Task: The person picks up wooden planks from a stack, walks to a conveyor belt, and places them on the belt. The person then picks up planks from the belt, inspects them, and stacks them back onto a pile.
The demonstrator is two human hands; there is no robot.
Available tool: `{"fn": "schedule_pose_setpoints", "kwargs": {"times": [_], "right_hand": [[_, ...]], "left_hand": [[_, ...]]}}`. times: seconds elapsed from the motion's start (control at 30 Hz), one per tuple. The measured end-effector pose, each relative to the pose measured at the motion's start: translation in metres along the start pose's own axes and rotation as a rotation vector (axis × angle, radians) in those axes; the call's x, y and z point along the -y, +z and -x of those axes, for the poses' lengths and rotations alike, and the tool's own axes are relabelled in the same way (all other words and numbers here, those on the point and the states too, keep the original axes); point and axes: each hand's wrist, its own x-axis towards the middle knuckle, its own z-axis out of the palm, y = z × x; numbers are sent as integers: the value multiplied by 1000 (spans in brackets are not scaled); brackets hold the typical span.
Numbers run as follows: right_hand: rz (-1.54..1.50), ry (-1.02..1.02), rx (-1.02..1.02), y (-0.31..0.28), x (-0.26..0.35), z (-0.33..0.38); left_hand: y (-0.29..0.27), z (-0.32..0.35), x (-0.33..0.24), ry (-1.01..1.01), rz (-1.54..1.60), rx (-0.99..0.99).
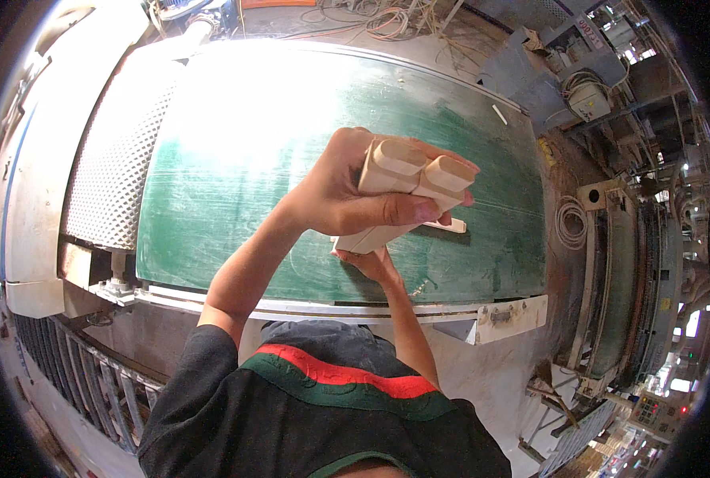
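My left hand (340,187) is closed round two pale wooden bars (388,180), held side by side and tilted up toward me. Each bar has a rounded tenon at its upper end. Lower down, my right hand (371,263) is at the bars' bottom ends, with its fingers partly hidden under the wood. Behind the held bars, another pale wooden piece (450,226) lies on the green conveyor belt (482,267), partly covered by my left hand.
A white diamond-textured roller surface (120,159) adjoins the belt on the left. Along the near side runs a metal rail (442,313). A small white strip (500,114) lies at the belt's far right. Coiled hose (571,223) and machinery (610,279) stand to the right.
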Motion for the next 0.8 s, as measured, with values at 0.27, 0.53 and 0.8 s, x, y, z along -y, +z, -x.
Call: {"fn": "schedule_pose_setpoints", "kwargs": {"times": [0.27,0.53,0.8], "right_hand": [[170,-28,88,-4,-20,-6],[145,18,119,-5,-18,-10],[123,43,132,-5,-10,-5]], "left_hand": [[-6,-6,6,-54,4,-55],[-17,-12,11,-48,-13,-107],[-11,0,4,-8,-94,-52]]}}
